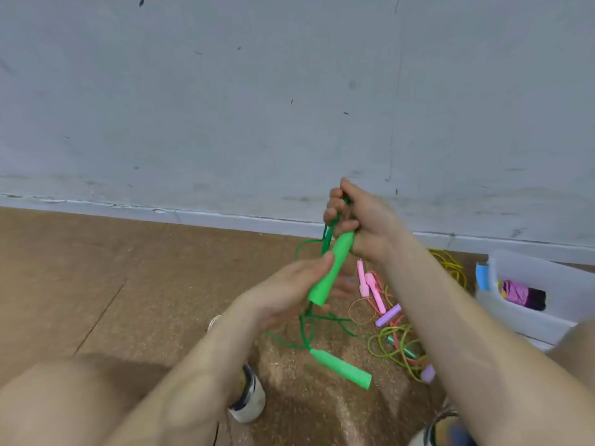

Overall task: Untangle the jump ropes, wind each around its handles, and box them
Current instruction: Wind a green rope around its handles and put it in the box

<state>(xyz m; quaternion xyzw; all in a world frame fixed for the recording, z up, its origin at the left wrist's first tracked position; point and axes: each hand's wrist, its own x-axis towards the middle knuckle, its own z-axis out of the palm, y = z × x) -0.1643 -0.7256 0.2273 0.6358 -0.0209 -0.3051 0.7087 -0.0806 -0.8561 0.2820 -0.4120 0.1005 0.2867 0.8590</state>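
I see the floor (128, 284), then the box (515, 317) far right holding a purple rope (521, 294). My right hand (363, 226) clenches the green handle (331, 268) top and its cord (309, 329), left hand (289, 288) pinches its lower end; the tangle (392, 333) lies beside the box

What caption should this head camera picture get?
The left hand and right hand hold a green handle above tangled ropes.
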